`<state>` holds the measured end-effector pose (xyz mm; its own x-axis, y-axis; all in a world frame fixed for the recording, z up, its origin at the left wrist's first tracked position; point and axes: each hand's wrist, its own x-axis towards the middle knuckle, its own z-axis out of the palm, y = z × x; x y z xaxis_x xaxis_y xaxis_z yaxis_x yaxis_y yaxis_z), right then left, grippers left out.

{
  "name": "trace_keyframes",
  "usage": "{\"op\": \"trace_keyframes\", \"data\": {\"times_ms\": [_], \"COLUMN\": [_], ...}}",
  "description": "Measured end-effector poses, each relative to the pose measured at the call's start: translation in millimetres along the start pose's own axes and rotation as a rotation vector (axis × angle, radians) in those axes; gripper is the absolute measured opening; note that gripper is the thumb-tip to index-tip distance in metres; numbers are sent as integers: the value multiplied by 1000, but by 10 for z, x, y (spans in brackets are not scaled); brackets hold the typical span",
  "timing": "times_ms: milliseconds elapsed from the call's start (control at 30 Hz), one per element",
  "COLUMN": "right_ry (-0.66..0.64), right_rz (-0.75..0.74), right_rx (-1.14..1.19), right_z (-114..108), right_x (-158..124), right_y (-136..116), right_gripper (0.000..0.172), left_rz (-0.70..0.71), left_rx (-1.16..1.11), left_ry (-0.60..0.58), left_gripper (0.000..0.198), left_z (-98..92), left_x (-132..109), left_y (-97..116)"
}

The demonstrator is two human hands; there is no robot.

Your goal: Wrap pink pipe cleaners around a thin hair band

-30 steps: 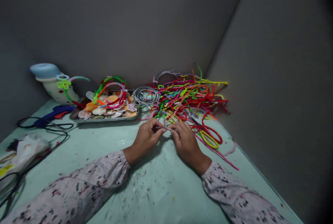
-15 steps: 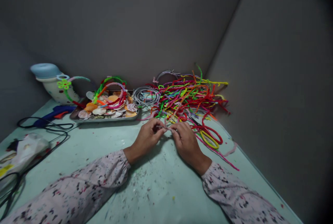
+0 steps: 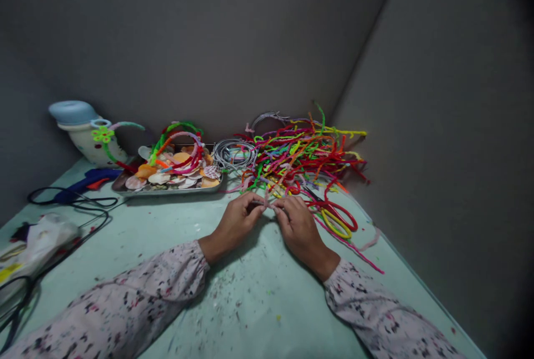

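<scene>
A small pale pink pipe cleaner piece (image 3: pixel 267 201) is pinched between my two hands, in front of the pile of pipe cleaners (image 3: pixel 296 150). My left hand (image 3: pixel 237 219) grips its left end with thumb and fingers. From the other side, my right hand (image 3: pixel 299 229) pinches the right end. A short part of it sticks up between the fingertips. Its exact shape is too small to make out. Just right of my right hand lie scissors (image 3: pixel 340 219) with red and yellow handles.
A metal tray (image 3: pixel 167 194) of shells with colourful hoops stands at the back left, beside a coil of grey wire (image 3: pixel 235 154). Farther left are a blue-lidded bottle (image 3: pixel 89 136), a blue tool (image 3: pixel 83 183), a black cable (image 3: pixel 89 235) and a white plastic bag (image 3: pixel 45 242).
The upright part of the pink piece has shifted slightly between the fingertips. Both hands stay almost in the same place.
</scene>
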<state>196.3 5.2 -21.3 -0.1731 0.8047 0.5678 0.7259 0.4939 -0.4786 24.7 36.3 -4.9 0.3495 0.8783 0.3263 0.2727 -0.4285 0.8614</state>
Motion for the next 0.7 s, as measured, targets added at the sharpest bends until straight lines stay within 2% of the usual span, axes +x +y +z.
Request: {"op": "trace_keyframes", "data": {"times_ms": [267, 433, 700], "right_ry": [-8, -24, -20], "right_rz": [-24, -13, -14], "right_rx": [6, 8, 5], "right_z": [-12, -10, -8], "right_x": [8, 3, 1], "right_y": [-26, -25, -22], "right_gripper": [17, 16, 16], "left_rz": [-10, -62, -59], "left_rx": [42, 12, -23], "left_ry": [10, 3, 7], "left_gripper": [12, 13, 13], "left_z": [-2, -3, 9], "left_x": [-19, -14, -17], "left_y": [-25, -12, -27]}}
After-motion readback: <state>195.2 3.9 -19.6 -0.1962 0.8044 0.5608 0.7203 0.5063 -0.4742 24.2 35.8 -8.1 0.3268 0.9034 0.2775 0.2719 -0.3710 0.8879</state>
